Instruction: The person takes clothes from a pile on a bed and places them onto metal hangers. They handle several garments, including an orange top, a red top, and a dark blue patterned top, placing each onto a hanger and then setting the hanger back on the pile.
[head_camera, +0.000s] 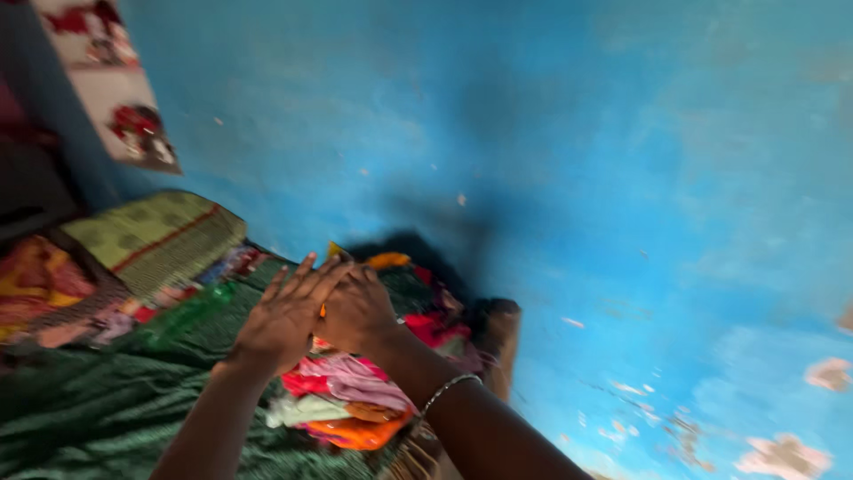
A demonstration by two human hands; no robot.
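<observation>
Both hands meet above a heap of folded and crumpled cloth pieces in pink, red, orange and pale green (342,400), which lies on a dark green patterned bedspread (98,409). The left hand (284,316) is flat, its fingers straight and slightly fanned, the palm turned toward the right hand; this grip is spread and closes on nothing that can be seen. The right hand (355,311) is curled, knuckles up, just beside and touching the left palm. A sliver of orange shows between the two hands, so the right hand's grip may be pinching a small orange piece of fabric (322,311), but motion blur makes it impossible to tell for certain. A thin silver bracelet (449,389) sits on the right wrist.

The hands hold above the heap rather than on it, probably because a piece lifted from the pile is easier to smooth or fold against the open left palm than on the soft bed. The heap itself lies near the bed's edge, close to the person and within easy reach of both arms.

Further back on the bed lies a folded green and yellow woven cloth with a red stripe (160,236), with more bright cloth in orange and yellow (35,280) to its left. Behind rises a blue painted wall with flaking patches (622,178).
</observation>
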